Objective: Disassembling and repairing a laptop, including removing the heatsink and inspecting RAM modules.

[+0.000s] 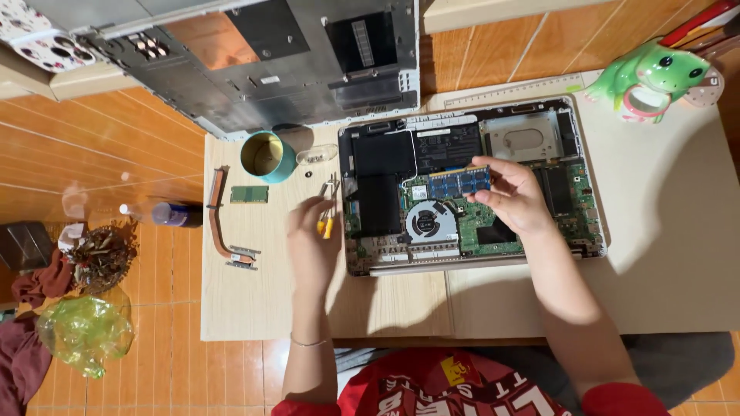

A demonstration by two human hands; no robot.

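Over the opened laptop [470, 185] mid-frame, the right hand [512, 200] is pinching a blue memory stick [459, 183] in its fingers, not seated yet, while the left hand [312, 231] is gripping yellow-handled pliers [328, 204], bottom cover [254, 54] already off.

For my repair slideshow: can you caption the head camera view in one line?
Right hand holds a blue memory stick over an opened laptop; left hand grips a yellow-handled tool.
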